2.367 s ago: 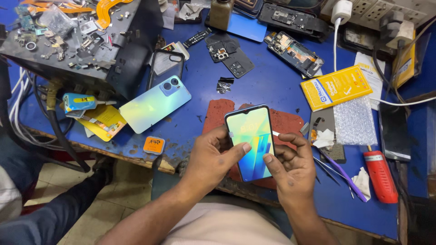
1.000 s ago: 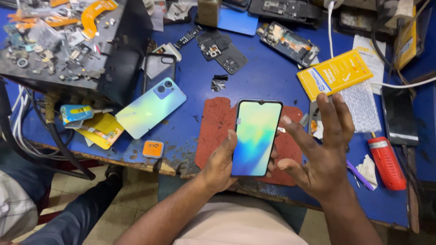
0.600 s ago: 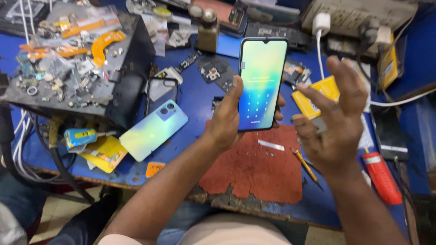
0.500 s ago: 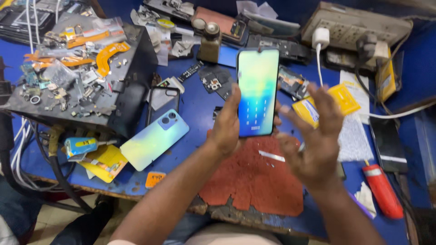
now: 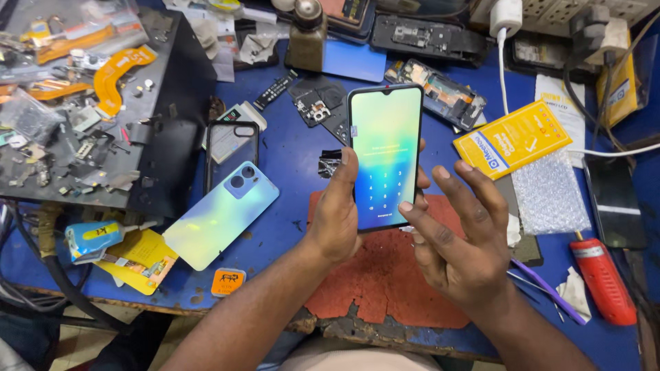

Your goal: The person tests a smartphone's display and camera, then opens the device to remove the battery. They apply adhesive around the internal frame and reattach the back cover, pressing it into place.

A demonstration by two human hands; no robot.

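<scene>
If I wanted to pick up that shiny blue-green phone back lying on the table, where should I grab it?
Probably by its two long edges, coming from above. The phone back cover lies flat and tilted on the blue table, thin, with free space along both long sides. Keep off the camera end near the empty black case.

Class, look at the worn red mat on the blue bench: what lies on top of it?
The red mat shows mostly bare, ragged surface. The left hand, right hand and raised phone cover its upper part, so anything there is hidden.

red mat [image 5: 385, 288], iridescent back cover [image 5: 220, 216], yellow box [image 5: 512, 139]
</scene>
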